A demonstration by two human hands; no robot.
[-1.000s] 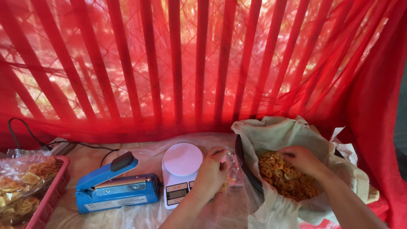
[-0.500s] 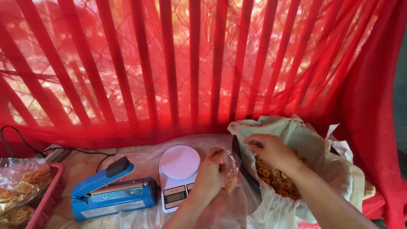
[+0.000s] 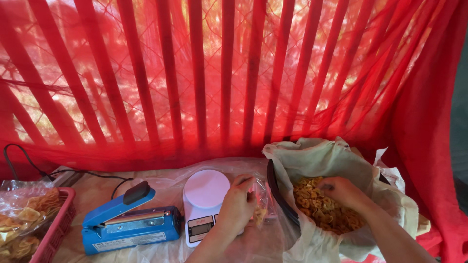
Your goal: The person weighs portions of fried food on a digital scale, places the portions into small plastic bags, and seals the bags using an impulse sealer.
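My left hand [image 3: 237, 207] grips the mouth of a small clear plastic bag [image 3: 261, 209] that holds a few yellow chips, just right of a white digital scale [image 3: 204, 202]. My right hand [image 3: 343, 191] is down in a big black basin [image 3: 277, 197] lined with pale cloth [image 3: 321, 160], its fingers curled into the heap of yellow fried chips [image 3: 317, 207]. Whether it has chips in its grasp I cannot tell.
A blue heat sealer [image 3: 129, 221] with a black handle lies left of the scale, its cable running back left. A red basket [image 3: 53, 229] of bagged chips stands at the left edge. Red netting and red bars close off the back; red cloth hangs at the right.
My right hand went from the chips to the bag's mouth and has now returned into the chip heap. My left hand kept holding the bag.
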